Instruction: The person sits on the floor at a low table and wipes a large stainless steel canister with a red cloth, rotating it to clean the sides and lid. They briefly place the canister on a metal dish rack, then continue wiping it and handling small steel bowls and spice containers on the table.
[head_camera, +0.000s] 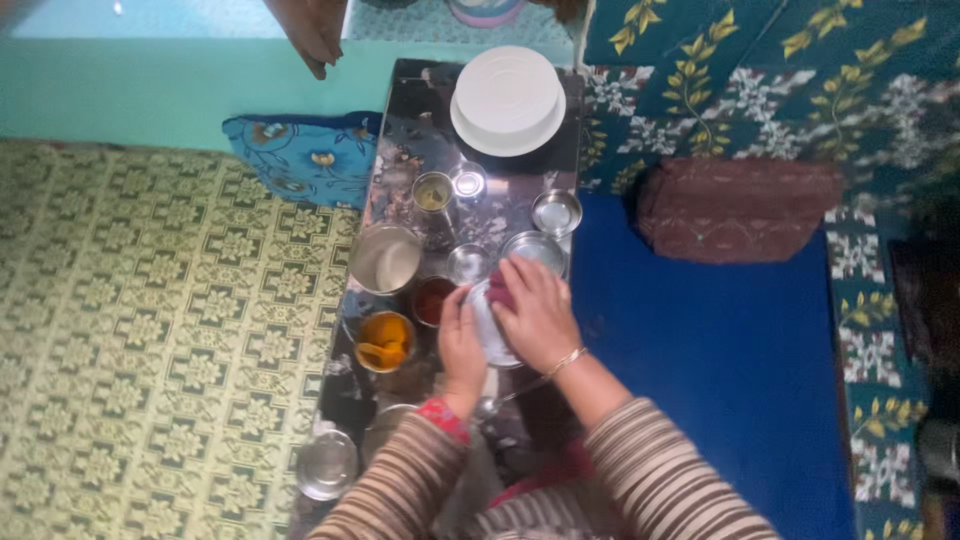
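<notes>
My left hand (461, 345) grips the left rim of a small steel plate (487, 330) held over a dark, shiny low table (400, 150). My right hand (535, 312) lies flat on the plate, pressing a pink-red cloth (499, 288) against it. Just left of my hands stand a steel bowl of yellow-orange food (385, 341) and a bowl of dark red food (431, 300). A small empty steel bowl (468, 263) and a steel plate (535, 248) sit just beyond my fingers.
Farther back are a large steel pot (386, 259), a steel cup of liquid (433, 192), a small lid (469, 184), a small bowl (556, 211) and a white round container (507, 98). A steel bowl (326, 464) sits near. Blue mattress (720, 350) lies right, patterned floor covering (150, 330) left. Another person's hand (312, 35) hangs at top.
</notes>
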